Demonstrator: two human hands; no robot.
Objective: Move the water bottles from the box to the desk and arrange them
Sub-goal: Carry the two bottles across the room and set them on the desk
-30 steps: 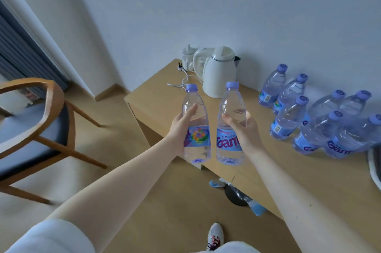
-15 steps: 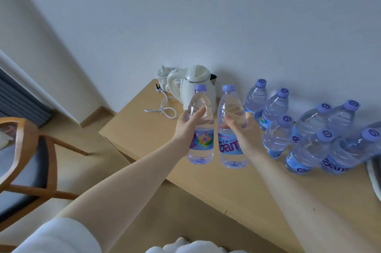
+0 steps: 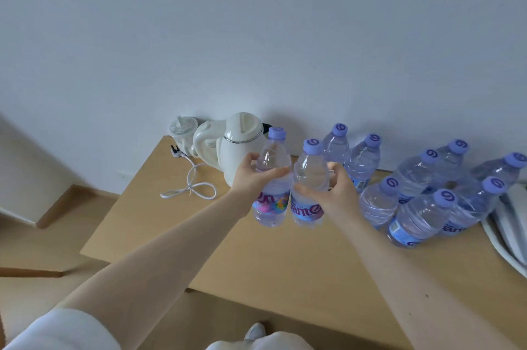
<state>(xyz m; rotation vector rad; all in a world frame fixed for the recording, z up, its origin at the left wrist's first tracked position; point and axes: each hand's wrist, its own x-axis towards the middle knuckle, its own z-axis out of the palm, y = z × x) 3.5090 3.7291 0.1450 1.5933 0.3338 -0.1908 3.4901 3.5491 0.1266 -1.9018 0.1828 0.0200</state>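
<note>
Two water bottles are held upright and touching over the worktop (image 3: 256, 264). The left grip (image 3: 253, 175) is wrapped round the left bottle (image 3: 271, 204), and the right grip (image 3: 336, 190) is clamped round the right bottle (image 3: 309, 167). Just right of the right grip, a cluster of bottles (image 3: 413, 213) stands on the worktop. Beyond the left grip sits a white kettle (image 3: 239, 144).

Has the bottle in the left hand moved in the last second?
Yes: the left-hand bottle went from the front edge of the desk inward, to beside the kettle.
</note>
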